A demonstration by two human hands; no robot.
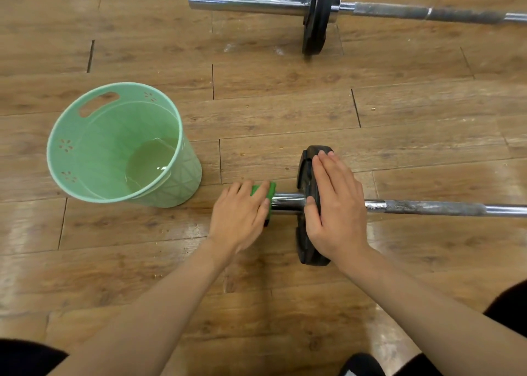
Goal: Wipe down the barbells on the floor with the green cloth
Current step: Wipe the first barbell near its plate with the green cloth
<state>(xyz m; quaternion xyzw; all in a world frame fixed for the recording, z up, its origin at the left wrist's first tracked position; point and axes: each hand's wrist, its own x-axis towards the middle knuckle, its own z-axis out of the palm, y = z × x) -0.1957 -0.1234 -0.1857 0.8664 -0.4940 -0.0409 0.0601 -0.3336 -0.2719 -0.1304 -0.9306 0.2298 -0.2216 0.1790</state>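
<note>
Green cloth [263,189], right of a mint bucket [185,177] holding water, wraps the near barbell [288,201] sleeve's end, gripped by the curled left hand [239,218]. Just right, the right hand [338,213] rests flat-fingered on the black plate [309,250].

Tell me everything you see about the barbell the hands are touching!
The near barbell lies flat on the wooden floor, running left to right. Its shiny chrome sleeve ends near the green bucket; the thinner shaft looks dull and smudged with white. One black weight plate sits on it. The left hand grips the green cloth round the sleeve's end; the right hand rests flat on the plate.
</note>
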